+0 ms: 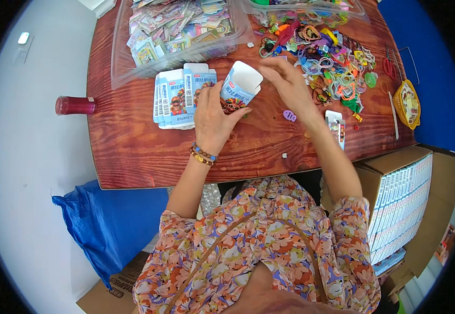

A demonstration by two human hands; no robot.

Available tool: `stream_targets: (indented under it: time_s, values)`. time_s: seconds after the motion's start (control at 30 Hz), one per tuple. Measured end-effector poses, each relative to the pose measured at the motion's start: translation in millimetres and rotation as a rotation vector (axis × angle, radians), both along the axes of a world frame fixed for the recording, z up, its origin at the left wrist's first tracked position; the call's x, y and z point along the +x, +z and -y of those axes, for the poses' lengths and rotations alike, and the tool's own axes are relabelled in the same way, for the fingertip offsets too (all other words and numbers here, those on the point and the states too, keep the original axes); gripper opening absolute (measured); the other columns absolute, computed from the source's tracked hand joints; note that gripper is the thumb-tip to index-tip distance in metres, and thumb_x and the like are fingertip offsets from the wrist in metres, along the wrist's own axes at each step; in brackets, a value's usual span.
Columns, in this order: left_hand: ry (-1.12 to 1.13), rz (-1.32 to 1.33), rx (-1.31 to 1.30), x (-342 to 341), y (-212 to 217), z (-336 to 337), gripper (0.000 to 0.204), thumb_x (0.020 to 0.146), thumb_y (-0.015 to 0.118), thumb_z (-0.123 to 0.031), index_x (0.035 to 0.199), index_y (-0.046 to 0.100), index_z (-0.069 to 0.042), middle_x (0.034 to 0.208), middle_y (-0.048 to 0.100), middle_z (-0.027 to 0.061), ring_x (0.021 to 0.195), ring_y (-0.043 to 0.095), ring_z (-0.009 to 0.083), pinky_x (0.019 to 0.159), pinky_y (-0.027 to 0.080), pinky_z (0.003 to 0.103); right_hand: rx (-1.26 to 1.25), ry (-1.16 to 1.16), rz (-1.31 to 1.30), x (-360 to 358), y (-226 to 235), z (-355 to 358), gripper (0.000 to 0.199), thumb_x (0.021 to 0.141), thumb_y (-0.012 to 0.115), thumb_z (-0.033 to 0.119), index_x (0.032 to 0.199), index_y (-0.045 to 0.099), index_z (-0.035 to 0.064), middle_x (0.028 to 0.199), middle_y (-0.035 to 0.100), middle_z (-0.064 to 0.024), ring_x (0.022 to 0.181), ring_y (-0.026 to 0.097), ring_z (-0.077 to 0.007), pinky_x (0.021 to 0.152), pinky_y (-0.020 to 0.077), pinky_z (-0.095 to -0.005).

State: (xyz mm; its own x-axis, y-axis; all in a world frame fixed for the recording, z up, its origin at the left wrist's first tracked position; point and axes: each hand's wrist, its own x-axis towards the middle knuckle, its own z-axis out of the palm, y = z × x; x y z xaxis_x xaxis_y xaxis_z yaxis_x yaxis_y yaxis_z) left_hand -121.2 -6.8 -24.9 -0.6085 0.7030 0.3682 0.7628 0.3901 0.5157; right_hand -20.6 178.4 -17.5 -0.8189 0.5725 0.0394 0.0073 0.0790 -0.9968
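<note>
The small blue-and-white carton (240,86) stands tilted on the wooden tabletop (133,152), its open top flap turned away from the person. The left hand (212,118), with a beaded bracelet (203,155) at the wrist, has its fingers wrapped around the carton's lower end. The right hand (289,83) rests just beside the open mouth, fingers loosely curled and touching the rim. Left of the carton lies a stack of flat cartons (177,97). Farther off spread a heap of coloured plastic trinkets (332,63) and a clear tray of cards (175,31).
</note>
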Motion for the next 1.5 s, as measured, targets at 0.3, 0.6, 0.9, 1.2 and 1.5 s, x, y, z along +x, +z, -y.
stream_targets:
  time_s: [0.3, 0.6, 0.9, 1.2, 1.5]
  values:
    - [0.058, 0.385, 0.145, 28.7, 8.8, -26.2, 0.062, 0.067, 0.089, -0.023, 0.115, 0.058, 0.0, 0.102, 0.061, 0.0149, 0.093, 0.062, 0.0329, 0.079, 0.05, 0.041, 0.153, -0.288, -0.258, 28.8, -23.6, 58.0, 0.045, 0.084, 0.075, 0.007, 0.126, 0.06, 0.0025, 0.125, 0.06, -0.0148, 0.118, 0.059, -0.0253, 0.097, 0.0494, -0.0356]
    - [-0.13, 1.081, 0.311, 30.1, 12.4, -14.7, 0.046, 0.082, 0.079, -0.008, 0.122, 0.058, 0.001, 0.099, 0.07, 0.0086, 0.084, 0.067, 0.0116, 0.072, 0.056, 0.027, 0.005, -0.077, -0.193, 45.6, -15.0, 31.4, 0.023, 0.098, 0.061, 0.007, 0.12, 0.061, 0.0019, 0.116, 0.06, -0.0024, 0.103, 0.057, -0.0087, 0.089, 0.0461, -0.0238]
    - [-0.349, 1.047, 0.367, 35.3, 20.5, -6.4, 0.072, 0.087, 0.071, 0.002, 0.147, 0.033, -0.006, 0.125, 0.059, 0.012, 0.109, 0.062, 0.0152, 0.09, 0.054, 0.03, 0.109, 0.062, -0.121, 61.1, 3.0, 21.4, 0.013, 0.097, 0.061, 0.008, 0.108, 0.061, 0.0017, 0.104, 0.06, -0.0027, 0.094, 0.055, -0.0106, 0.085, 0.0453, -0.0261]
    - [-0.458, 0.975, 0.252, 32.3, 12.3, 3.7, 0.067, 0.088, 0.068, 0.005, 0.145, 0.038, -0.009, 0.12, 0.057, 0.0077, 0.107, 0.061, 0.0146, 0.089, 0.055, 0.028, 0.283, 0.123, -0.071, 72.9, 9.2, 7.5, 0.01, 0.093, 0.062, 0.002, 0.101, 0.066, -0.0008, 0.112, 0.066, -0.0109, 0.104, 0.062, -0.0182, 0.089, 0.0488, -0.0312]
    - [-0.483, 1.179, 0.318, 43.3, 11.8, 6.4, 0.056, 0.088, 0.069, 0.004, 0.137, 0.046, -0.007, 0.114, 0.059, 0.0068, 0.096, 0.062, 0.0117, 0.081, 0.054, 0.026, 0.124, 0.035, -0.071, 81.0, 26.2, 23.4, 0.012, 0.096, 0.061, 0.009, 0.104, 0.066, 0.0002, 0.104, 0.067, -0.0085, 0.095, 0.064, -0.0167, 0.084, 0.051, -0.0298]
